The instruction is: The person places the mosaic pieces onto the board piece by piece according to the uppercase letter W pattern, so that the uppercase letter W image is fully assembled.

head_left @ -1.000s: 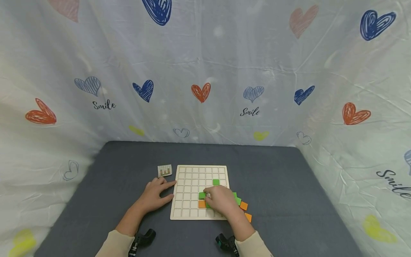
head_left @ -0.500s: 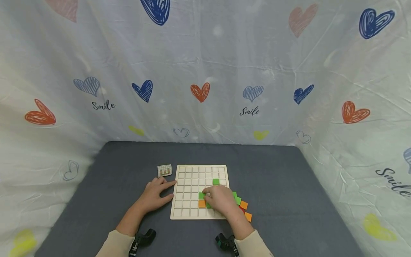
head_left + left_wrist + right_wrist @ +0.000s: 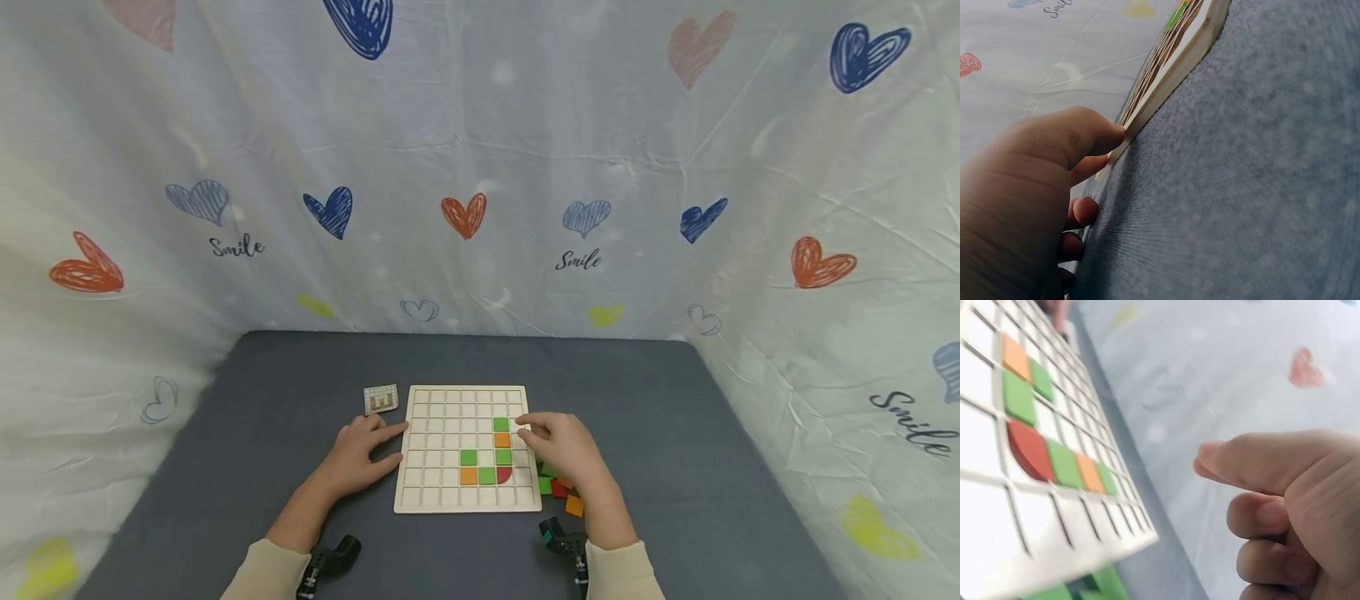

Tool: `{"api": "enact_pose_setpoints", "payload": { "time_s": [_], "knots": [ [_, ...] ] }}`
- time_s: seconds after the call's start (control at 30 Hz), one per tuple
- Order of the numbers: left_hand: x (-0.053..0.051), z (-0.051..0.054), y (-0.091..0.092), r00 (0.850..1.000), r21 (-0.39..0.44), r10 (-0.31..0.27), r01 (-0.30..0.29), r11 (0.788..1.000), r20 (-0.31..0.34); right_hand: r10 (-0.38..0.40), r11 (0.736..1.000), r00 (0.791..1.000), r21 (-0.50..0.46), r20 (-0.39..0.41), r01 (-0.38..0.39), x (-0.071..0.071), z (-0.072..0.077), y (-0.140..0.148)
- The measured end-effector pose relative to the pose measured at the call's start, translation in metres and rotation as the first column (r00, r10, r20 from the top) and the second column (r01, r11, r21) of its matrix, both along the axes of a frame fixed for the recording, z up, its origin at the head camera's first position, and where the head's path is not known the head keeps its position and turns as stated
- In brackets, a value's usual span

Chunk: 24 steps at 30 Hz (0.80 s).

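Left hand (image 3: 358,455), relaxed, touches the board (image 3: 452,440)'s left edge, likely steadying it. Right hand (image 3: 566,448), loosely curled, appears empty.

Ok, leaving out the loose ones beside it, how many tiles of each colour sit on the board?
Green tiles: 4
Orange tiles: 2
Red tile: 1
Total visible on the board: 7

board (image 3: 431,496): seven tiles (image 3: 503,457) | left fingers (image 3: 391,432): touching | right fingers (image 3: 537,418): above
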<state>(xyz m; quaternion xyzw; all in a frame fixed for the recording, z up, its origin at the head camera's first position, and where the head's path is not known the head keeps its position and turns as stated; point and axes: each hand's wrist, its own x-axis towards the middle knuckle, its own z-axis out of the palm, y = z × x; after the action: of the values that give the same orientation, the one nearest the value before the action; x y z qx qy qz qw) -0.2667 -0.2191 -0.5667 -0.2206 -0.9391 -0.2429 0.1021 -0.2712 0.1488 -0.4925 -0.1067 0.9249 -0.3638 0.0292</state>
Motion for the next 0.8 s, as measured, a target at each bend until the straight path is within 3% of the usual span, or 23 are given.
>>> {"api": "enact_pose_setpoints", "payload": {
  "time_s": [0.13,0.33,0.8],
  "knots": [
    [-0.001,-0.001,0.000,1.000,-0.017,0.008,-0.008,1.000,0.023,-0.046,0.998,0.998,-0.038,0.042,0.047,-0.002,0.002,0.020],
    [-0.002,-0.003,-0.001,1.000,-0.030,0.010,-0.010,1.000,0.019,-0.053,0.999,0.996,-0.005,0.073,0.054,0.001,-0.003,0.042],
    [-0.001,-0.001,-0.001,1.000,-0.020,0.008,-0.008,1.000,0.015,-0.100,0.987,0.983,0.143,0.152,0.078,0.031,-0.020,0.070]
  ]
}}
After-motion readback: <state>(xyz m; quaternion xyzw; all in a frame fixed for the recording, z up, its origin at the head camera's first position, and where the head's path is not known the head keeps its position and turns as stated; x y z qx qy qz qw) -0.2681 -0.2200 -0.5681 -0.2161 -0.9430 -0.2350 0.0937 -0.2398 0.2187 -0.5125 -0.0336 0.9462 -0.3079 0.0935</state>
